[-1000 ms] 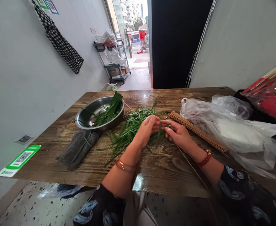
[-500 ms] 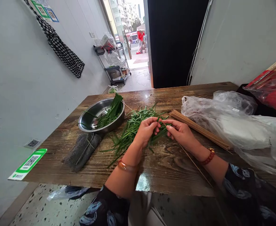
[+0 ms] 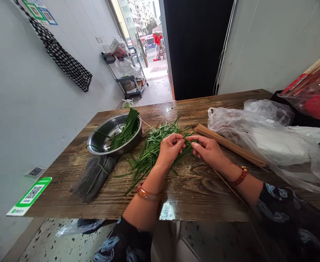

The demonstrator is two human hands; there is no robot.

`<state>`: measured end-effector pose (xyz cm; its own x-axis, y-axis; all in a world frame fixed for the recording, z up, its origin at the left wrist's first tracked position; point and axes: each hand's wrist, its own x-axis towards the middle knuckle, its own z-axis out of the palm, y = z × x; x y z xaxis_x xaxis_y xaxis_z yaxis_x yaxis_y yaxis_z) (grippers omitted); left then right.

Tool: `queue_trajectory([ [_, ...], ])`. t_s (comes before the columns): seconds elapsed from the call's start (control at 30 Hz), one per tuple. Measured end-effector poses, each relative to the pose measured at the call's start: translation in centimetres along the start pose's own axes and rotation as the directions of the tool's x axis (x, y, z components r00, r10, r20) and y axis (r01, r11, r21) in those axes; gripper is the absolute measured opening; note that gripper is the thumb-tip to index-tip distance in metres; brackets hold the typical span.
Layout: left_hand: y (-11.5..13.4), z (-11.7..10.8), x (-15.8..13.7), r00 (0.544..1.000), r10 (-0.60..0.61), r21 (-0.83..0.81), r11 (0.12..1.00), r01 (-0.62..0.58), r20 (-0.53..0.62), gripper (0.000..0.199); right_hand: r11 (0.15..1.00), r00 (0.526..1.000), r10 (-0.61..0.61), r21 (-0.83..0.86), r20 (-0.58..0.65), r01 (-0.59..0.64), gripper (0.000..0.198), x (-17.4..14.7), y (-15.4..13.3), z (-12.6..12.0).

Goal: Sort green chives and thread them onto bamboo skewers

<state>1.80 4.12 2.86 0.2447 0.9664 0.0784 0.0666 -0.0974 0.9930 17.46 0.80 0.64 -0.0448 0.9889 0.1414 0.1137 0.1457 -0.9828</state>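
Being pinched betw. the thumb & index of the R hand [image 3: 207, 150], a thin brown stick [image 3: 225, 181] is seen nr. center frame, its rear end slanted down twd. the lower right. The L hand [image 3: 169, 148] is held just beside, fingers drawn tog. close to the stick's tip; whether a leaf is gripped in them can't be told, too small. A bangle [image 3: 148, 195] is worn on the L wrist, a red bead bracelet [image 3: 240, 177] on the R; dark patterned sleeves can be seen on both arms. Directly behind the hands, mid-frame, a loose pile of long green leaves [image 3: 153, 145] is spread on the wooden counter [image 3: 195, 196]. More leaves [image 3: 131, 124] are held in a steel bowl [image 3: 127, 147], left of ctr., w/ some propped above its rim. Below it, a dk. gray mesh roll [image 3: 94, 179] is laid, tied w/ a strip. A bundle of sticks [image 3: 228, 143] is laid diagonally rt. of the hands; clear plastic bags [image 3: 282, 143] are heaped next to it. A green-edged QR card [image 3: 30, 196] is placed at lower left, & a checked cloth [image 3: 67, 67] is hung upper left.
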Motion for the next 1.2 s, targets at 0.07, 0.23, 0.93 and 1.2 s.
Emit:
queue_trajectory([
  [0.07, -0.08, 0.01, 0.03, 1.000, 0.011, 0.005, 1.000, -0.011, -0.002, 0.014, 1.000, 1.000, 0.001, -0.004, 0.002, -0.001, 0.042, 0.04, 0.04, -0.04],
  [0.23, -0.04, 0.08, 0.02, 1.000, 0.015, 0.037, 0.999, -0.015, -0.013, 0.012, 0.999, 1.000, -0.007, -0.032, 0.013, 0.007, 0.042, -0.04, -0.14, -0.11],
  [0.93, 0.23, 0.11, -0.13, 1.000, 0.010, 0.070, 0.998, -0.008, -0.023, 0.011, 0.997, 1.000, -0.015, -0.074, 0.003, 0.015, 0.041, -0.14, -0.15, 0.10],
  [1.2, 0.12, 0.14, -0.19, 0.998, 0.046, 0.148, 0.988, -0.041, -0.034, 0.011, 0.996, 1.000, -0.015, -0.093, -0.001, 0.015, 0.040, -0.18, -0.36, 0.14],
])
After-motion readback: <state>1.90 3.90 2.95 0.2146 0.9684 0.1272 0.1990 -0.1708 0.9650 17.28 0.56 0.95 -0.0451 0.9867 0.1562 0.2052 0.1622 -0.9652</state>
